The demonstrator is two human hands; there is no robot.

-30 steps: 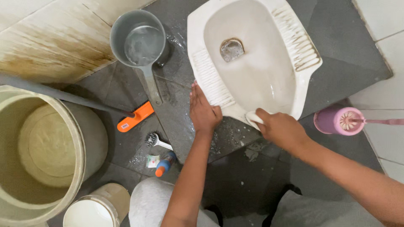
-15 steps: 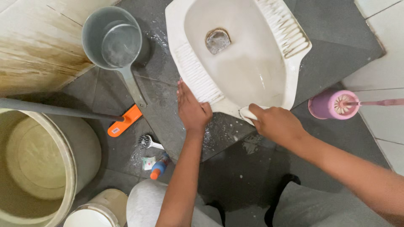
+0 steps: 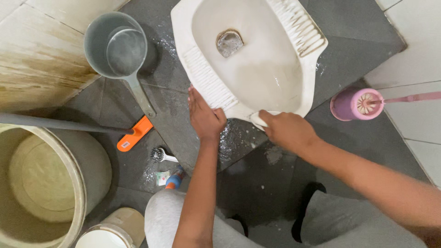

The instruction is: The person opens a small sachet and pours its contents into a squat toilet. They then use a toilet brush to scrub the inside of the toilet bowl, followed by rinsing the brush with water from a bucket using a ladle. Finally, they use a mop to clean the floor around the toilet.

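Left hand [image 3: 204,117] flat, fingers extended, on squat toilet pan [image 3: 257,73] near ribbed edge; right hand [image 3: 287,131] fingers closed around white scrubber [image 3: 257,120] at pan's near rim.

The light is soft and even, and it seems to come from above. The white toilet pan [image 3: 257,69] looks bright, with small shiny spots where it is wet. The dark floor [image 3: 358,55] looks dim. Soft shadows lie under the arms and beside the grey scoop [image 3: 115,46]. The picture is mostly sharp. Things bend a little at the edges.
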